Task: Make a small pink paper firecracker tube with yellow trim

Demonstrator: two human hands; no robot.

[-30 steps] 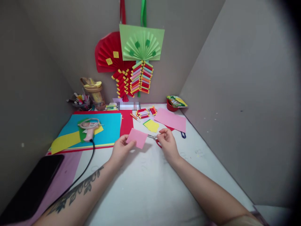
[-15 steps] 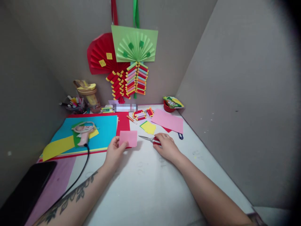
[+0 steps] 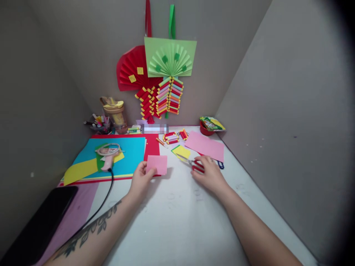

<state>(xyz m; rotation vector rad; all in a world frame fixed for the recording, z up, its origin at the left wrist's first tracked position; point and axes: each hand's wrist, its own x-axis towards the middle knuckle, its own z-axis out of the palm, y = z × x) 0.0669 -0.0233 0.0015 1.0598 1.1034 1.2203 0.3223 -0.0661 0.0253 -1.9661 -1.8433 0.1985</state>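
Note:
A pink paper square is pinched between the thumb and fingers of my left hand, held up over the white table. My right hand grips scissors by their red handles. The scissor blades point left toward the square, apart from it, and look slightly parted and blurred. Just behind the blades lie small yellow and green sheets. A larger pink sheet rests beyond my right hand, with a dark blue handle beside it.
A hot glue gun with a black cable lies on stacked coloured paper at left. Rolled paper firecrackers sit near the back wall. Paper fan decorations hang above. A black phone-like slab lies front left.
The view has turned slightly left, so things sit further right. My right hand has drawn the scissors away from the pink square, and their blades look more parted. My left hand still holds the square.

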